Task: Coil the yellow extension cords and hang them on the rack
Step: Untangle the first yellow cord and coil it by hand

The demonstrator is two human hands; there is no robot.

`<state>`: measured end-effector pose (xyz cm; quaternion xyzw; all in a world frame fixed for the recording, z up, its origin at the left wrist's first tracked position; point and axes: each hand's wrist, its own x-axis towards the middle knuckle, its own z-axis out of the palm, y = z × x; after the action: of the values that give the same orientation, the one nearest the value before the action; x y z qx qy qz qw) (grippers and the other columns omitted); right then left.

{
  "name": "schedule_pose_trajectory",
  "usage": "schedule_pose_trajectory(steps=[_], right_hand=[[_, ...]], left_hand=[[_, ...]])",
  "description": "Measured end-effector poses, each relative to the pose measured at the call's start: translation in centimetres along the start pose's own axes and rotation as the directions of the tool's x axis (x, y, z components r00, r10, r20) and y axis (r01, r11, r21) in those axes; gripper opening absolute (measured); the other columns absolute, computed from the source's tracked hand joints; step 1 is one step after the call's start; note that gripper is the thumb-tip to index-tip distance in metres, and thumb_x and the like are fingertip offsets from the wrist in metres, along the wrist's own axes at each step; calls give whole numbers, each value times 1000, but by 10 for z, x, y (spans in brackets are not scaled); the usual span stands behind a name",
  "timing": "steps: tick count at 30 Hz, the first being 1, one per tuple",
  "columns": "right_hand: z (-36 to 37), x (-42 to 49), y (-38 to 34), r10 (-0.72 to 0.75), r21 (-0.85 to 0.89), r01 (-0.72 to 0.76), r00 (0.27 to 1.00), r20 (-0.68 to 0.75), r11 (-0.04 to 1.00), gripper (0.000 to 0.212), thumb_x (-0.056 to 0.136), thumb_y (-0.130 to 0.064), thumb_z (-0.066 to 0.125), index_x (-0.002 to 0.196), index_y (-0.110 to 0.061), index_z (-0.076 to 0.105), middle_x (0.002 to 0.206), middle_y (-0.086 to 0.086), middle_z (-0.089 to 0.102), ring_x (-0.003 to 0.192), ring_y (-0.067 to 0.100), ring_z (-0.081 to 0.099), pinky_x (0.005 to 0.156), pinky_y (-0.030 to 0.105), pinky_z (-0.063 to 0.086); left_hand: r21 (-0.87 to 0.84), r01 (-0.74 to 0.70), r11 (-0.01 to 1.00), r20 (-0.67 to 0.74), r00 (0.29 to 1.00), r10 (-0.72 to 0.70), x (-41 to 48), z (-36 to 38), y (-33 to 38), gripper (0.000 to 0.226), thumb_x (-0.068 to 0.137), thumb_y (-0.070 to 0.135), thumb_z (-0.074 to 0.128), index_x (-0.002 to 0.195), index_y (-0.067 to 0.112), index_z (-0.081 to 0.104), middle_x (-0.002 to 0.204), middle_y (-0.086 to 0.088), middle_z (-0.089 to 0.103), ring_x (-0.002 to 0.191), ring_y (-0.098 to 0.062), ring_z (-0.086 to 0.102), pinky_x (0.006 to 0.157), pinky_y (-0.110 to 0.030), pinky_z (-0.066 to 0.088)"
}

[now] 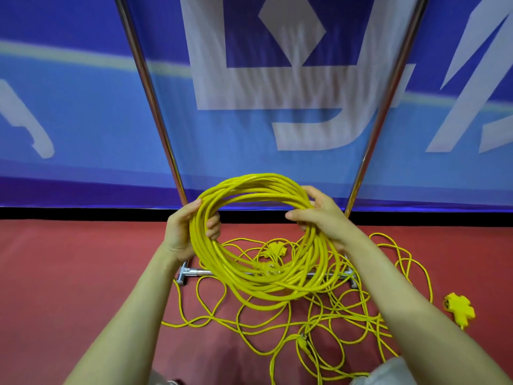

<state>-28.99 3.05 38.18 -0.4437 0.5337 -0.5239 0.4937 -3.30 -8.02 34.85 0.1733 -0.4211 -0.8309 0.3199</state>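
Observation:
A thick coil of yellow extension cord (pixel 258 284) hangs in the air in front of me, held at both sides. My left hand (pixel 183 234) grips the coil's left side with fingers curled through the loop. My right hand (pixel 322 218) grips its right side, thumb over the strands. Beneath the coil, loose yellow cord (pixel 327 320) lies tangled on the red floor, with a yellow multi-socket end (pixel 459 308) at the right and another socket piece (pixel 273 248) under the coil. The rack's two metal uprights (pixel 150 95) rise behind, joined by a low crossbar (pixel 197 272).
A blue banner (pixel 83 120) with white lettering hangs behind the rack. The red floor (pixel 69 259) stretches left and right. A yellow plug (pixel 304 343) lies among the loose loops near my knees.

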Motion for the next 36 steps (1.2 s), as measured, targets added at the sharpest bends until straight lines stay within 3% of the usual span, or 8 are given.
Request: schedule_pose_trajectory(steps=[4, 12, 15, 19, 22, 25, 31, 36], right_hand=[[-4, 0, -5, -13, -51, 12, 1000, -16, 999, 44, 74, 8, 71, 107, -17, 57, 60, -7, 59, 44, 5, 46, 43, 15, 38], [-5, -5, -4, -6, -236, 41, 989, 149, 971, 48, 75, 12, 68, 106, -23, 55, 83, 7, 64, 65, 13, 51, 57, 21, 44], [-3, -5, 1, 22, -356, 50, 980, 196, 933, 48, 74, 10, 68, 107, -21, 55, 74, 1, 60, 60, 14, 47, 55, 26, 40], [-3, -4, 9, 42, -436, 51, 979, 201, 899, 49, 70, 4, 69, 106, -25, 54, 73, 1, 59, 59, 19, 47, 57, 34, 39], [-3, -5, 7, 45, -432, 47, 979, 200, 901, 48, 71, 7, 68, 107, -22, 53, 74, 3, 60, 59, 19, 51, 57, 33, 42], [-1, -6, 4, 34, -403, 64, 973, 230, 913, 48, 73, 9, 68, 109, -19, 52, 79, 8, 61, 63, 19, 51, 60, 32, 42], [1, -3, 5, 21, -319, 57, 971, 238, 946, 50, 74, 8, 69, 111, -21, 52, 86, 17, 64, 66, 21, 52, 63, 34, 42], [-2, -2, 9, -13, -235, 65, 977, 214, 970, 49, 73, 7, 70, 111, -19, 53, 80, 9, 64, 68, 22, 51, 64, 33, 44]], left_hand=[[158, 136, 978, -27, 991, -134, -4, -5, -3, 48, 56, 40, 80, 89, 6, 72, 75, -19, 62, 65, -29, 59, 68, -36, 50], [482, 334, 810, -49, 933, -356, -7, -4, -10, 96, 55, 81, 68, 110, 3, 71, 116, -27, 64, 107, -35, 62, 95, -39, 50], [588, 254, 767, -43, 958, -284, 0, 8, -11, 99, 59, 80, 65, 119, 2, 60, 109, -15, 64, 102, -27, 59, 87, -30, 50], [801, 70, 594, 33, 986, -161, 3, 35, -16, 54, 71, 46, 72, 115, 18, 61, 101, 4, 67, 92, -7, 61, 84, -21, 47], [902, -38, 431, 67, 996, -53, 5, 49, -22, 63, 65, 33, 88, 120, 22, 58, 110, 6, 68, 102, -6, 62, 89, -18, 46], [972, -156, 174, 137, 984, 113, 8, 50, -29, 78, 55, 55, 84, 120, 23, 57, 119, 22, 55, 120, 4, 46, 102, -15, 33], [840, -16, 543, 23, 1000, -5, 3, 59, -25, 36, 68, 20, 85, 87, 11, 56, 65, 1, 60, 58, -11, 55, 59, -30, 49], [710, 1, 704, 37, 999, -38, 2, 69, -13, 54, 70, -2, 78, 115, 17, 55, 64, 2, 61, 51, -12, 54, 49, -23, 49]])
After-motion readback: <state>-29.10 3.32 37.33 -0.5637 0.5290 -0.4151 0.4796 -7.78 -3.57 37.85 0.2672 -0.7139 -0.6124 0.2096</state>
